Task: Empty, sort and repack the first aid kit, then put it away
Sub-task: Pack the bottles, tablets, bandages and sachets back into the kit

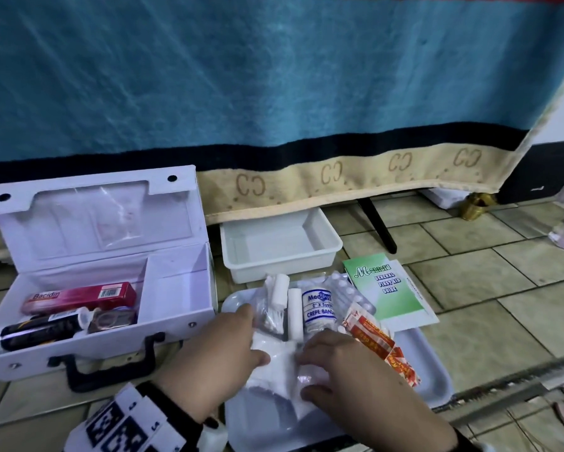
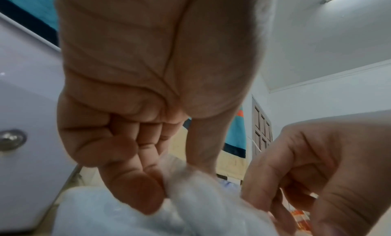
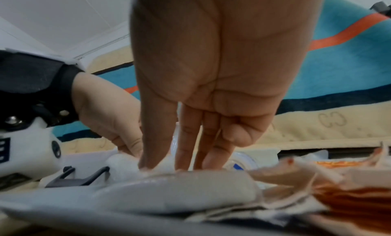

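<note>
Crepe bandage lies on my tray; kit left of the tray, tub behind it, booklet at its far-right corner.

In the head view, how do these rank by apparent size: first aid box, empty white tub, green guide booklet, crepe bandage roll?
Largest to smallest:
1. first aid box
2. white tub
3. green guide booklet
4. crepe bandage roll

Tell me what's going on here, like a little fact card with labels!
Kit box: open; Bacidin box and black tube inside
Tray: crepe bandage, plasters, pill strips, gauze rolls
Left hand: pinches white cotton pack
Right hand: grips the same pack
Green guide booklet: at tray's far right corner
</note>
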Demonstrator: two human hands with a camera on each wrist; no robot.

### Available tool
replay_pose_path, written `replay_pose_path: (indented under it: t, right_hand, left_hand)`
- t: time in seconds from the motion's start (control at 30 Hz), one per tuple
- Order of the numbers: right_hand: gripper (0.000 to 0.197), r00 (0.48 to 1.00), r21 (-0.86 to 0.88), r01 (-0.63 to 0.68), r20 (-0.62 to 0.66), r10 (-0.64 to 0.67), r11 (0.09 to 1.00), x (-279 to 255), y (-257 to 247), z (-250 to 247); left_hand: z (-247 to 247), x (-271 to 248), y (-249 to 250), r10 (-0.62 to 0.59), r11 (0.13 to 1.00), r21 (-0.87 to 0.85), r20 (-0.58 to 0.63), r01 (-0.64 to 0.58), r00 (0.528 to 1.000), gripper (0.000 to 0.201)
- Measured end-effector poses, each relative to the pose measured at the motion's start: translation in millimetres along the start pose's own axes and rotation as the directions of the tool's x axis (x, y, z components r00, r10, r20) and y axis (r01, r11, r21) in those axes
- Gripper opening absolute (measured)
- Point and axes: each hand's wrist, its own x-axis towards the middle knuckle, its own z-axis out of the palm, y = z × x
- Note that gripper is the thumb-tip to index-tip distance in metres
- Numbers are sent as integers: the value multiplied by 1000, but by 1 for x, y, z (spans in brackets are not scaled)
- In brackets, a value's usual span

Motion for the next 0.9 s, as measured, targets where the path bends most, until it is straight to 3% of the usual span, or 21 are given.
replay_pose_path:
  t: [0.17, 0.4, 0.7, 0.8, 0.9]
  right_hand:
    - [41, 994, -12, -13, -113, 11, 1000, -7, 9, -14]
    - [51, 1000, -95, 22, -1, -22, 995, -7, 0, -7]
    - [28, 991, -203, 6, -133, -34, 979, -1, 1, -1]
    - [26, 985, -133, -17, -172, -6, 991, -2, 2, -8]
    - [30, 988, 56, -29, -150, 37, 998, -4, -2, -24]
  left_hand:
    - [-9, -1, -15, -40, 995, -99, -97, 30, 995, 22]
    - [-13, -9, -20, 6, 1000, -16, -150, -8, 989, 21]
    - [-12, -15, -22, 67, 996, -41, -184, -76, 981, 21]
    - [-15, -18, -25, 46, 992, -107, -206, -70, 977, 21]
    - [-22, -21, -31, -12, 983, -182, -246, -34, 969, 17]
